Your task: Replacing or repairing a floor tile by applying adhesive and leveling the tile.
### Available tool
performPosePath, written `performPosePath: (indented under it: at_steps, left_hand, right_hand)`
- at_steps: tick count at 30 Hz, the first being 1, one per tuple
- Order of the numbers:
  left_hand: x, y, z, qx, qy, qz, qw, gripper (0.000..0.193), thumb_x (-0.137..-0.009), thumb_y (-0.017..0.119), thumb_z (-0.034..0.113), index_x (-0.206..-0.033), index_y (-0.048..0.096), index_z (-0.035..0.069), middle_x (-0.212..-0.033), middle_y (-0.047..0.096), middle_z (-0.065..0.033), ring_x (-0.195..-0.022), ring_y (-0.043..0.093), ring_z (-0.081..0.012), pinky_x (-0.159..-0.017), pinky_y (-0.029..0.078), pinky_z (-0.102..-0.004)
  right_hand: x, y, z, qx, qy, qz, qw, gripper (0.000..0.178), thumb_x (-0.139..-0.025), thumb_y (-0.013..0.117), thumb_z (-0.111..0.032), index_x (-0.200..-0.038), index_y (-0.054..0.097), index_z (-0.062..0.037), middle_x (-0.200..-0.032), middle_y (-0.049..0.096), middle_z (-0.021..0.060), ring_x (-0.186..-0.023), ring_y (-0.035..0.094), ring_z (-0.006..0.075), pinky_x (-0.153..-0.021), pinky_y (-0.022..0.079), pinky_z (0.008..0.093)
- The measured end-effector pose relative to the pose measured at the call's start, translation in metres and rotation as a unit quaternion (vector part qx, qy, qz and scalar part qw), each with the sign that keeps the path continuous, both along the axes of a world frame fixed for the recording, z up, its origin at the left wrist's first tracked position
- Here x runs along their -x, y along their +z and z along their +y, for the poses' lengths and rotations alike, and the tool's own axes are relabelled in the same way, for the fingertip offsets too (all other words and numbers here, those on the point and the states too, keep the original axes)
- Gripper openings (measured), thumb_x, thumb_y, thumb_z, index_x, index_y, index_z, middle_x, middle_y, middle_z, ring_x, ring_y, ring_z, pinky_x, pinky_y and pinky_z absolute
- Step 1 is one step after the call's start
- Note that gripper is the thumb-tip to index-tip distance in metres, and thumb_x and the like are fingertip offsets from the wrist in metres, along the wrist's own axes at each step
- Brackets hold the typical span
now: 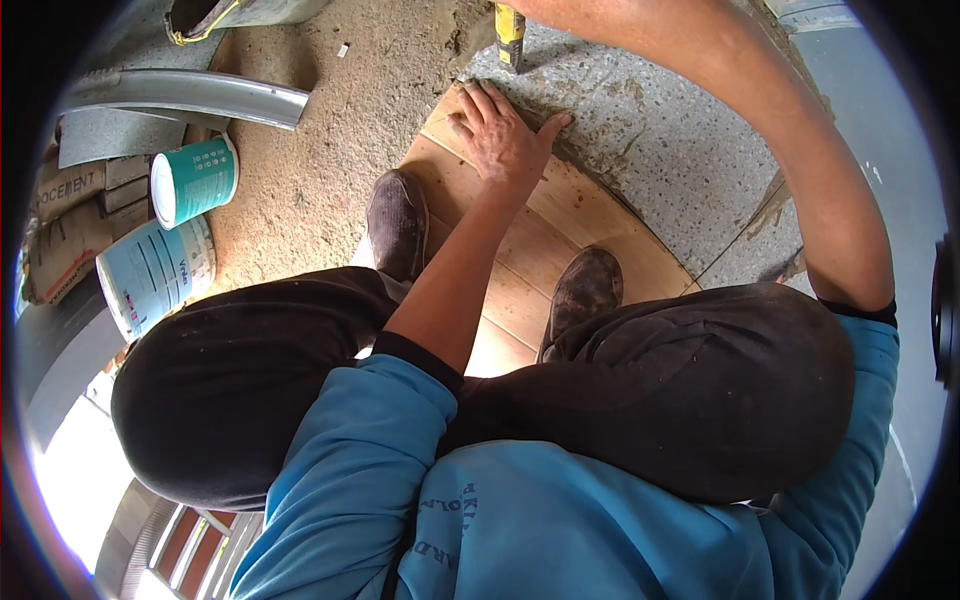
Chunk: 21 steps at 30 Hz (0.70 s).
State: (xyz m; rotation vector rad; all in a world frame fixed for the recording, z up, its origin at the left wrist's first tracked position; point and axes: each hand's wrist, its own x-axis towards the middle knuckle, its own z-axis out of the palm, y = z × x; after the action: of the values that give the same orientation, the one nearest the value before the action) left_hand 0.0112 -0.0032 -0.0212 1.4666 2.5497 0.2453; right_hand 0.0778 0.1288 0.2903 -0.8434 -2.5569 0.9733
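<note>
My left hand [497, 140] lies flat with fingers spread on the far end of a wood-patterned floor panel [580, 205], by its edge against the grey speckled floor [680, 150]. At the top edge, my right hand [535, 8] is mostly cut off, its fingers out of sight. From it a yellow-and-black tool handle [510, 40] points down towards the speckled floor, just beyond my left fingertips. The tool's other end is outside the picture. My left shoe [397, 225] and right shoe [583, 290] rest on or beside the panel.
Rough sandy ground [330, 110] spreads to the left. There stand a green-and-white bucket [195, 180], a white-and-blue bucket [158, 275], paper sacks [70, 235] and a curved metal channel [200, 90]. A grey wall [900, 200] runs along the right.
</note>
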Motion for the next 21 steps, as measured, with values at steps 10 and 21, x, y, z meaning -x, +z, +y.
performPosePath:
  at_steps: [10,21]
  left_hand:
    - [0.003,0.004,0.001,0.009,0.001,-0.003,1.000,0.128,-0.085,0.055,0.087,-0.161,0.026,-0.011,-0.169,0.024,-0.0279,-0.161,0.015,-0.0391,-0.128,0.011,-0.0619]
    - [0.036,-0.001,-0.018,-0.019,-0.051,0.018,0.998,0.114,-0.094,0.043,0.084,-0.164,0.025,-0.004,-0.172,0.026,-0.0199,-0.162,0.014,-0.0380,-0.126,0.001,-0.0699]
  right_hand:
    - [-0.016,-0.030,0.009,-0.040,0.079,0.093,0.992,0.018,-0.095,0.057,-0.007,-0.088,0.061,0.0092,-0.065,0.062,0.0167,-0.055,0.060,0.0246,-0.054,0.049,0.0423]
    - [-0.021,-0.015,-0.004,-0.057,0.038,0.069,0.995,0.019,-0.097,0.058,-0.009,-0.093,0.061,0.0091,-0.067,0.063,0.0144,-0.055,0.060,0.0227,-0.053,0.050,0.0402]
